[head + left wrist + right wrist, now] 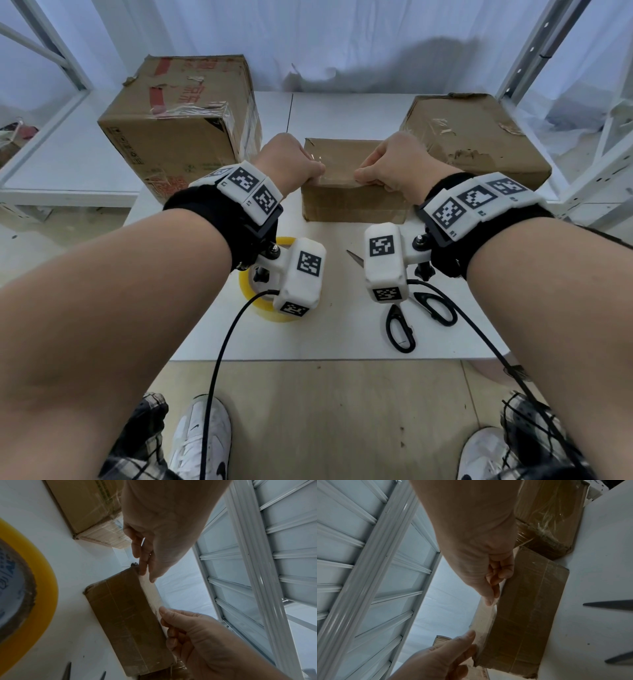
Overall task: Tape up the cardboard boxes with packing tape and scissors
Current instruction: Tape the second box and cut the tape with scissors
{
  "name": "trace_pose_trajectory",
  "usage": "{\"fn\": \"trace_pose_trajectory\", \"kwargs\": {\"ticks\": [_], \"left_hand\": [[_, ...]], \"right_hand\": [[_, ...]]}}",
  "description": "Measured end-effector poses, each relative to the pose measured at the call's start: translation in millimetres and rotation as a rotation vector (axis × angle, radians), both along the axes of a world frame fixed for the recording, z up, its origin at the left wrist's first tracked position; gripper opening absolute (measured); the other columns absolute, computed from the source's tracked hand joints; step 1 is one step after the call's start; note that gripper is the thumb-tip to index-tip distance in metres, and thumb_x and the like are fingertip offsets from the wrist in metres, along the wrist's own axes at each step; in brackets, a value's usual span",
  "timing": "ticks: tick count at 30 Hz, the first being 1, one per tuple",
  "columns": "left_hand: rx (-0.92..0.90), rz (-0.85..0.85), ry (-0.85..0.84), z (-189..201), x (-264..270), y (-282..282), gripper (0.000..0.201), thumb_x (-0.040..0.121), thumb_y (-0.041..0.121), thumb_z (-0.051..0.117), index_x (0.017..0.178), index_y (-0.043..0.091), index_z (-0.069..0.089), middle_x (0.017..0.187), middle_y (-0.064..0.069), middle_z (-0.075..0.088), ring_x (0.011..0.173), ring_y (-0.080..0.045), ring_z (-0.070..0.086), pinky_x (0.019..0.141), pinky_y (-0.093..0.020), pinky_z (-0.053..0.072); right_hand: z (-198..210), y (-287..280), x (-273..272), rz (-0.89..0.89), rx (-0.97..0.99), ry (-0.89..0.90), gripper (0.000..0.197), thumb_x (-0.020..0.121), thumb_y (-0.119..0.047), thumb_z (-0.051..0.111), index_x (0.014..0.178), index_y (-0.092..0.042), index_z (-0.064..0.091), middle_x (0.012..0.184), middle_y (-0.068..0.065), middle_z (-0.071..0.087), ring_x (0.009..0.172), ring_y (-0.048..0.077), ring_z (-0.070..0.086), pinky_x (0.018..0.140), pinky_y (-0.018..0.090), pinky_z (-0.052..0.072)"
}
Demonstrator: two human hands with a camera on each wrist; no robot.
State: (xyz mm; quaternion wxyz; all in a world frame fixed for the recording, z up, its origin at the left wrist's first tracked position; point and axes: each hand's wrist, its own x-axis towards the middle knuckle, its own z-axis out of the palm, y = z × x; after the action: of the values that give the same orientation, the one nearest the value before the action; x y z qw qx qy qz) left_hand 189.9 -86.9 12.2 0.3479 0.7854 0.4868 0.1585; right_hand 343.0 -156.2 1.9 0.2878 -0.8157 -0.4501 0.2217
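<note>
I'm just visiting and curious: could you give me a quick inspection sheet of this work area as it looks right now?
Surface: white table.
Job's things: small cardboard box with clear tape strip along its near top edge; yellow tape roll; black scissors, lying open.
Clutter: large box and flat box behind.
Hands: left hand and right hand pinch the strip.
Cables: black cable from each wrist camera.
Surroundings: white shelving, white sheet backdrop.

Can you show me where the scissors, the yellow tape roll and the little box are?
scissors (400, 329), head view, on the near black handle loop.
tape roll (247, 291), head view, on its yellow left side.
little box (346, 205), head view, on its front face between the hands.
</note>
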Motion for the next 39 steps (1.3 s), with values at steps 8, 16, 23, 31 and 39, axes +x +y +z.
{"fn": "trace_pose_trajectory", "kwargs": {"ticks": [8, 16, 23, 31, 39], "left_hand": [[-0.008, 0.014, 0.029, -0.2, 2.7, -2.4, 0.023, 0.084, 0.02, 0.07, 0.087, -0.003, 0.072, 0.095, -0.016, 0.071, 0.092, -0.027, 0.067, 0.088, -0.04, 0.055], [0.02, 0.02, 0.057, -3.3, 5.1, -0.2, 0.02, 0.085, 0.021, 0.069, 0.087, 0.001, 0.072, 0.092, -0.012, 0.071, 0.085, -0.021, 0.065, 0.084, -0.034, 0.055], [0.024, 0.021, 0.082, -5.5, 7.5, 2.3, 0.026, 0.085, 0.02, 0.069, 0.099, -0.002, 0.069, 0.1, -0.015, 0.069, 0.097, -0.026, 0.065, 0.085, -0.034, 0.052], [0.007, 0.021, 0.078, -8.6, 8.5, 5.7, 0.027, 0.083, 0.022, 0.071, 0.099, 0.0, 0.069, 0.1, -0.014, 0.07, 0.095, -0.025, 0.066, 0.089, -0.039, 0.054], [-0.034, 0.002, 0.074, -7.1, 6.0, 10.6, 0.027, 0.082, 0.02, 0.072, 0.097, -0.001, 0.069, 0.093, -0.013, 0.065, 0.085, -0.023, 0.06, 0.082, -0.033, 0.051]], "right_hand": [[-0.7, 1.3, 0.0, -0.014, -0.035, -0.061, 0.016, 0.078, -0.02, 0.078, 0.087, -0.007, 0.075, 0.085, 0.004, 0.069, 0.082, 0.015, 0.061, 0.087, 0.036, 0.055], [-1.5, 6.4, -2.1, -0.05, -0.088, -0.105, 0.043, 0.073, -0.028, 0.082, 0.103, -0.002, 0.067, 0.101, 0.014, 0.068, 0.101, 0.028, 0.064, 0.088, 0.041, 0.055], [0.7, 7.3, -2.7, -0.035, -0.123, -0.153, 0.044, 0.072, -0.029, 0.083, 0.105, -0.004, 0.068, 0.101, 0.01, 0.069, 0.098, 0.023, 0.066, 0.086, 0.034, 0.055], [7.5, -4.8, -0.4, 0.002, -0.125, -0.23, 0.061, 0.08, -0.033, 0.076, 0.125, -0.004, 0.048, 0.12, 0.008, 0.053, 0.114, 0.024, 0.051, 0.088, 0.03, 0.041], [-8.0, -17.0, -11.3, 0.444, 0.145, -0.416, 0.03, 0.099, -0.026, 0.051, 0.121, -0.013, 0.066, 0.129, 0.003, 0.059, 0.118, 0.019, 0.053, 0.104, 0.032, 0.039]]}}
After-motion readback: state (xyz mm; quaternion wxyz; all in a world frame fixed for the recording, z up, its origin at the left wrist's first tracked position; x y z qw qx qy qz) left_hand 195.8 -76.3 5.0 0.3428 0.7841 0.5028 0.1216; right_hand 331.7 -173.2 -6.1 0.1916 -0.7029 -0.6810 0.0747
